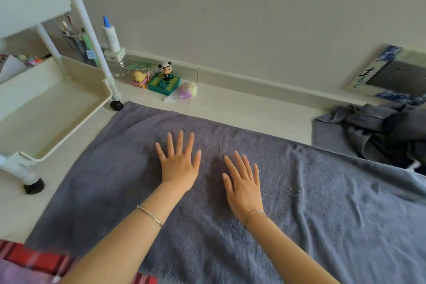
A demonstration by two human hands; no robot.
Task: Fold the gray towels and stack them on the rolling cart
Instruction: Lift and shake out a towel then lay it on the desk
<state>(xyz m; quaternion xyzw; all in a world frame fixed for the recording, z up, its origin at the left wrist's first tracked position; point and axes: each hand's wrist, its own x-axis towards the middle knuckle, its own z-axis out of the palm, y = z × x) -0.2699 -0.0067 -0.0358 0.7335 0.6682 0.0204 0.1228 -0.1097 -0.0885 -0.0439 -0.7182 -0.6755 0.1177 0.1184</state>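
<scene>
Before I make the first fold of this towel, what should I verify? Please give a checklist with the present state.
1. Towel spread flat on the floor: ok, light wrinkles at right.
2. Left hand flat on towel, fingers straight: ok.
3. Right hand flat on towel: ok.
4. Cart wheel off the towel's corner: cannot tell.
5. Pile apart from the spread towel: cannot tell.
6. Towel edges all in view: not ok, right end cut off.

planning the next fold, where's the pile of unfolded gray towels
In the head view the crumpled towel pile lies on the floor at the far right, just beyond the spread towel and its far right edge, near the wall.
</scene>
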